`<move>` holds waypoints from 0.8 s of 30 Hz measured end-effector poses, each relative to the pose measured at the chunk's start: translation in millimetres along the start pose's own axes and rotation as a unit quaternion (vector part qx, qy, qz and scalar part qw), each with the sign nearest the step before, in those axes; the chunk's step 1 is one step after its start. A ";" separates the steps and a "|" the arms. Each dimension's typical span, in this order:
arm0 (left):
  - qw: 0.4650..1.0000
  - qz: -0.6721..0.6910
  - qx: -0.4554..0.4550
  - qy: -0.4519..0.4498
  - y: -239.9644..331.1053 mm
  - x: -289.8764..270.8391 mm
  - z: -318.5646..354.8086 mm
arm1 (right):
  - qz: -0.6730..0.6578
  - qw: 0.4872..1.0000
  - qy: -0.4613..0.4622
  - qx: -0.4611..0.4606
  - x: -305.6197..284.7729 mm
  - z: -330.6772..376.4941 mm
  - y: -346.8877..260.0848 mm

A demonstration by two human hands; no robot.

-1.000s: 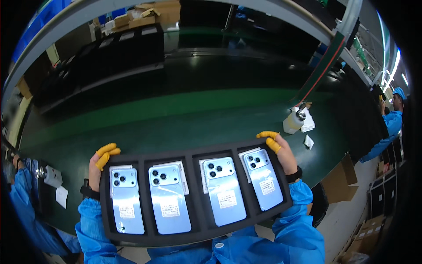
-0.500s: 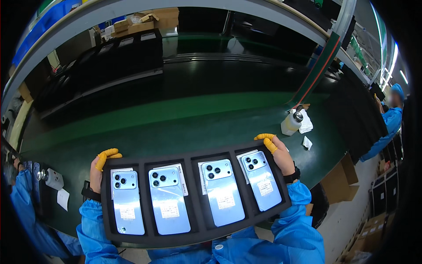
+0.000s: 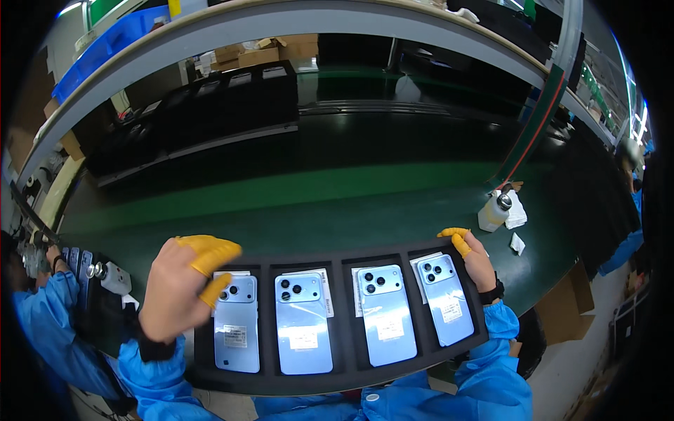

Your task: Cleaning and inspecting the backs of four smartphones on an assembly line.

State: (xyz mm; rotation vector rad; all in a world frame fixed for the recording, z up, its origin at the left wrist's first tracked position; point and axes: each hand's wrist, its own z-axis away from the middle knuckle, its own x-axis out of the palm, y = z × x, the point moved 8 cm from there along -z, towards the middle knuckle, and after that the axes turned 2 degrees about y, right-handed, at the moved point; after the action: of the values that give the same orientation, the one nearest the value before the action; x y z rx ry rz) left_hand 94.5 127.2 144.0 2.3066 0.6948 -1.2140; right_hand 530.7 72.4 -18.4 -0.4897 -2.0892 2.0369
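A black foam tray lies in front of me with several light-blue phones in a row of compartments, backs and camera bumps up. The leftmost phone and the rightmost phone each carry a white label, as do those between. White printed slips stick out from under them. My right hand, with yellow finger cots on thumb and fingers, grips the tray's far right corner. Raised above the far left corner, my left hand holds nothing, its yellow-capped fingers and thumb apart, beside the leftmost phone's top.
Beyond the tray stretches a dark green bench. A pump bottle and white wipes stand at right. Black stacked trays line the back left. At left, a co-worker's blue sleeve is near another bottle.
My left hand has let go of the tray's left side and lifted over its far corner. The right hand keeps its grip. The view has shifted, so everything appears further right.
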 end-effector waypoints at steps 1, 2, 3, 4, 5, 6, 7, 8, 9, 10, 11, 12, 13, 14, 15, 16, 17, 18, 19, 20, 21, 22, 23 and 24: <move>0.997 -0.048 0.055 -0.018 27.1 -8.4 -9.3 | 0.004 1.000 -0.004 0.002 3.3 -0.4 -1.4; 0.994 -0.054 0.097 0.017 52.4 -22.4 -16.6 | 0.007 1.000 -0.018 0.003 7.0 -1.4 -1.1; 0.987 -0.060 0.137 0.052 75.2 -33.7 -23.3 | 0.034 0.999 -0.016 -0.022 5.7 -2.1 -4.5; 0.988 -0.051 0.141 0.031 91.7 -40.9 -29.1 | 0.058 0.997 -0.022 -0.049 9.9 -5.9 -10.4; 0.988 -0.036 0.147 0.011 106.5 -45.5 -35.6 | 0.066 0.996 -0.040 -0.050 13.2 -6.7 -11.4; 0.982 -0.030 0.186 -0.025 128.9 -51.0 -42.4 | 0.048 0.998 -0.031 -0.034 12.9 -9.2 -6.0; 0.970 -0.006 0.236 -0.051 143.1 -51.0 -44.7 | 0.045 0.999 -0.003 -0.015 1.7 -5.1 -8.0; 0.964 0.011 0.260 -0.059 153.1 -54.2 -49.2 | 0.032 0.999 0.017 0.008 -5.5 0.8 -14.0; 0.963 0.014 0.262 -0.062 157.5 -54.4 -49.4 | 0.038 0.999 0.014 0.013 -6.0 0.8 -12.6; 0.963 0.020 0.260 -0.063 160.4 -53.7 -48.9 | 0.080 0.996 0.018 -0.021 -10.4 1.0 -17.9; 0.966 0.027 0.252 -0.060 161.4 -53.0 -48.9 | 0.121 0.991 0.025 -0.057 -17.5 3.5 -25.5; 0.971 0.017 0.228 -0.067 159.6 -55.0 -45.0 | 0.090 0.995 0.010 -0.039 -5.1 -1.9 -17.3; 0.975 0.007 0.209 -0.070 157.9 -54.7 -42.2 | 0.057 0.998 -0.003 -0.022 6.0 -6.6 -11.0; 0.979 -0.007 0.189 -0.082 156.6 -56.2 -38.9 | 0.047 0.998 -0.022 -0.033 16.2 -11.5 -6.9; 0.981 -0.005 0.177 -0.082 154.7 -55.5 -37.3 | 0.050 0.997 -0.034 -0.041 16.9 -12.6 -5.7; 0.982 -0.003 0.167 -0.083 153.1 -55.5 -35.4 | 0.069 0.996 -0.026 -0.051 12.8 -12.0 -5.0; 0.982 -0.001 0.167 -0.085 152.5 -53.9 -33.1 | 0.087 0.994 -0.021 -0.060 9.7 -11.0 -4.8; 0.983 0.003 0.162 -0.085 154.4 -52.4 -34.3 | 0.103 0.992 -0.015 -0.065 4.9 -8.7 -8.3; 0.984 0.007 0.156 -0.082 154.7 -50.6 -34.3 | 0.047 0.998 -0.012 -0.038 7.1 -4.4 -9.3; 0.984 0.015 0.156 -0.087 156.4 -41.5 -40.1 | 0.009 1.000 -0.006 -0.015 1.7 -2.7 -2.0; 0.983 0.018 0.155 -0.097 158.4 -32.7 -44.0 | -0.028 1.000 -0.002 0.009 -4.3 -4.5 9.9; 0.983 0.026 0.158 -0.092 159.1 -37.7 -44.5 | -0.045 0.999 0.000 0.020 -11.3 -3.3 8.6; 0.983 0.033 0.156 -0.089 158.7 -43.1 -44.1 | -0.039 0.999 0.000 0.019 -13.4 0.3 2.1; 0.985 0.032 0.145 -0.092 156.8 -43.2 -45.5 | -0.028 0.999 0.008 0.019 -6.1 1.5 -3.9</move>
State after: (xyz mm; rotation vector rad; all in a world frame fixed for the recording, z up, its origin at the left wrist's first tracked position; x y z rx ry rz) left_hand 197.7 22.3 226.9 2.3805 0.3950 -1.5620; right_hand 535.4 68.8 -14.0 -0.4346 -2.0279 2.0292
